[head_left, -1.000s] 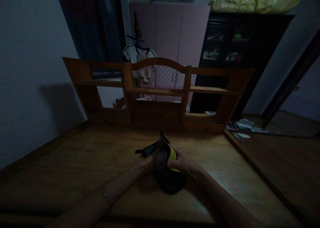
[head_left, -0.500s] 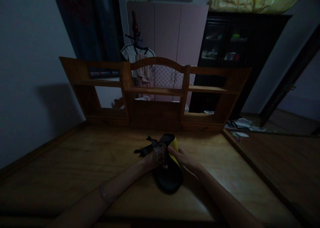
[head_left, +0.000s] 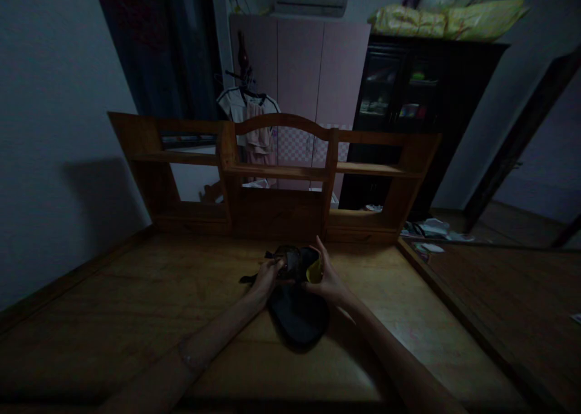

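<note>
A black, sandal-like item (head_left: 299, 320) with a flat, rounded end lies on the wooden desk, that end towards me. Its exact kind is hard to make out in the dim light. A raised band with a yellow inner side (head_left: 314, 272) stands at its far end, and dark straps (head_left: 247, 278) stick out to the left. My left hand (head_left: 269, 276) is closed, its fingers pinching the dark upper part from the left. On the right, my right hand (head_left: 330, 282) curves around the yellow-lined band, one digit pointing up and the others beneath.
A wooden shelf unit (head_left: 276, 172) rises along the desk's (head_left: 190, 293) back edge. Behind it stand a pink wardrobe (head_left: 299, 75), a dark cabinet (head_left: 422, 93) and clothes on a rack (head_left: 254, 117). A wall (head_left: 59, 99) borders the left side.
My left hand has shifted left and now pinches the dark upper part. The right hand has spread around the band, which sits lower and opens wider. The view has tilted up slightly.
</note>
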`<state>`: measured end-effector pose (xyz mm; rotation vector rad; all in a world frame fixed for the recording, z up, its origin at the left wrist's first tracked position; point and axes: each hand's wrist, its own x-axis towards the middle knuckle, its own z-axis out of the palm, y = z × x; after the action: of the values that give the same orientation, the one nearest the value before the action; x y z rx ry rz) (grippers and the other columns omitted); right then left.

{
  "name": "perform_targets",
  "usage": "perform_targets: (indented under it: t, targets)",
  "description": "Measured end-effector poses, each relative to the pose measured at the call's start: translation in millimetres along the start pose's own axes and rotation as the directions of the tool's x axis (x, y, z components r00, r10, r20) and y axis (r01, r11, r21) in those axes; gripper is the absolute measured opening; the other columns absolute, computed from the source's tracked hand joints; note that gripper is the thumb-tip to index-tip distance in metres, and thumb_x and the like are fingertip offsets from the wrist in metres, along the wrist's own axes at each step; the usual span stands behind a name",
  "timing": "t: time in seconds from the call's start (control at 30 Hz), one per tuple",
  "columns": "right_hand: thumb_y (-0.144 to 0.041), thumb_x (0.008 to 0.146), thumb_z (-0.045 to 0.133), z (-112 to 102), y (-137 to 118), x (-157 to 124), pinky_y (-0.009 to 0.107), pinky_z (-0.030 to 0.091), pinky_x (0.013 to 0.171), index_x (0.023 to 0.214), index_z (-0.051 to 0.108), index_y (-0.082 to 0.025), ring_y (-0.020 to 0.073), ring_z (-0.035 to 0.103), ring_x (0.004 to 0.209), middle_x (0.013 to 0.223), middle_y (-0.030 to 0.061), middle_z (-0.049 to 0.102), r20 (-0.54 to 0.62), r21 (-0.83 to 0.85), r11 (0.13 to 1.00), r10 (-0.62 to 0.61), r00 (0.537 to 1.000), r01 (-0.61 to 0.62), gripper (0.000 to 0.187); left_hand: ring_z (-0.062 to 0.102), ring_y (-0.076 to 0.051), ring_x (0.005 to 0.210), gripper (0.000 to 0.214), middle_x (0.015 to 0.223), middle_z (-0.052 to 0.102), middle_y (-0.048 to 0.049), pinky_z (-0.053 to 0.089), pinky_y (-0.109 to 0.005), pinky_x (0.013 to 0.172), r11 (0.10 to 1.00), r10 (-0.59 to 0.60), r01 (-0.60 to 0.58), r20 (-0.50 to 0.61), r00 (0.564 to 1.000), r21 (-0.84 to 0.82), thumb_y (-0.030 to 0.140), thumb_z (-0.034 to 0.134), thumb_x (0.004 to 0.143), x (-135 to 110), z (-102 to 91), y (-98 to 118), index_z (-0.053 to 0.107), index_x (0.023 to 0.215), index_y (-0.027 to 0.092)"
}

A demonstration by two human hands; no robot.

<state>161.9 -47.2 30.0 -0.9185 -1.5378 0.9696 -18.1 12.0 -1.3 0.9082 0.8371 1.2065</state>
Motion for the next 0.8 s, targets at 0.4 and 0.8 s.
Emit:
perform_targets:
  t: [0.4,0.8]
  targets:
    - [-0.007,0.073,0.048,-74,-34,-48,0.033,0.046,0.078,0.099,0.056,-0.019,0.0207,0.056,0.09,0.098,0.0061,0.056,-0.13,-0.722,0.691,-0.183,0.974,0.033,0.03,0.05,-0.012,0.034,0.036,0.056,0.058,-0.0015,0.034,-0.02,0.028,0.97,-0.15,0.148,-0.003,0.989,0.193,0.047,0.056,0.083,5,1.1,1,0.057,0.085,0.011]
    - [-0.019,0.09,0.038,-110,-40,-207,0.024,0.05,0.065,0.091,0.054,-0.019,0.0153,0.062,0.075,0.096,0.0077,0.055,-0.204,-0.833,0.548,-0.166,0.965,-0.082,0.016,0.054,-0.014,0.036,0.035,0.053,0.06,-0.0033,0.041,-0.023,0.037,0.825,-0.4,0.285,0.149,0.904,0.487,0.046,0.053,0.082,2,80.7,-26,0.06,0.08,0.011]
